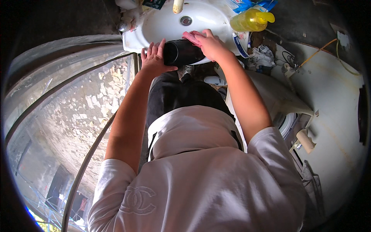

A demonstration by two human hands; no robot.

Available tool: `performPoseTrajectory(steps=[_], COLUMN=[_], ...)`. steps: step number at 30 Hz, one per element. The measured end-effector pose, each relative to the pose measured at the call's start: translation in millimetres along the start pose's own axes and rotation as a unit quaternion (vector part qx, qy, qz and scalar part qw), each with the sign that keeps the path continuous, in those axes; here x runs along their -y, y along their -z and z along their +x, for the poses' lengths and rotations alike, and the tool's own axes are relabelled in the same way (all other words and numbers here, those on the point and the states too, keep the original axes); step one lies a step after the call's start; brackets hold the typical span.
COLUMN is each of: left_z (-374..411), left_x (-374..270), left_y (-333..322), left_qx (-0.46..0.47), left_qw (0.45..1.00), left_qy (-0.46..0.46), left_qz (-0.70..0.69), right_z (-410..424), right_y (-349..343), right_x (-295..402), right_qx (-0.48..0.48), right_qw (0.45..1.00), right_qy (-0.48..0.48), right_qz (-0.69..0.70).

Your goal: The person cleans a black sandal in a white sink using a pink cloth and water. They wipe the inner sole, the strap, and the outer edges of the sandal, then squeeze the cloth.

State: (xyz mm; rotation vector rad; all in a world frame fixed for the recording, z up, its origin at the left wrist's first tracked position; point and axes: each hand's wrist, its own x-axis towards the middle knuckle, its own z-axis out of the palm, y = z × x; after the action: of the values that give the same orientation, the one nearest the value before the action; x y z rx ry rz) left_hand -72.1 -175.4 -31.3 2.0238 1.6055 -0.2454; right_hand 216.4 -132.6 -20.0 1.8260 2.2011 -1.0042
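A black cylindrical object (185, 52) lies on its side over the near rim of a white washbasin (136, 39). My left hand (155, 59) is spread against its left end, with the thumb along the near side. In my right hand (211, 45) is a pink cloth (192, 37), held at the cylinder's upper right end. What kind of object the black cylinder is, I cannot tell. The basin's drain (186, 20) shows beyond it.
A yellow pump bottle (249, 21) and a toothpaste tube (240, 45) lie at the basin's right. A whitish spout (178, 6) reaches over the bowl. Left of me is a window (87, 101); at the right are a crumpled plastic bag (262, 57) and a cardboard roll (305, 140).
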Motion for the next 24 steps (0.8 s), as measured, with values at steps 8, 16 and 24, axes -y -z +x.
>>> performPoseTrajectory(steps=[8, 16, 24], left_z=[2, 8, 5], left_x=[8, 0, 4], left_y=[-17, -11, -5], left_qx=[0.013, 0.023, 0.043], left_qw=[1.0, 0.999, 0.999], left_qy=[-0.003, 0.027, -0.008], left_qz=[0.014, 0.024, -0.001], right_z=[-47, -24, -42], right_y=[6, 0, 25], right_x=[12, 0, -19], right_qx=[0.032, 0.039, 0.1], right_qw=[0.992, 0.994, 0.986], right_qy=[0.061, 0.072, 0.12], right_qz=[-0.111, -0.067, -0.058])
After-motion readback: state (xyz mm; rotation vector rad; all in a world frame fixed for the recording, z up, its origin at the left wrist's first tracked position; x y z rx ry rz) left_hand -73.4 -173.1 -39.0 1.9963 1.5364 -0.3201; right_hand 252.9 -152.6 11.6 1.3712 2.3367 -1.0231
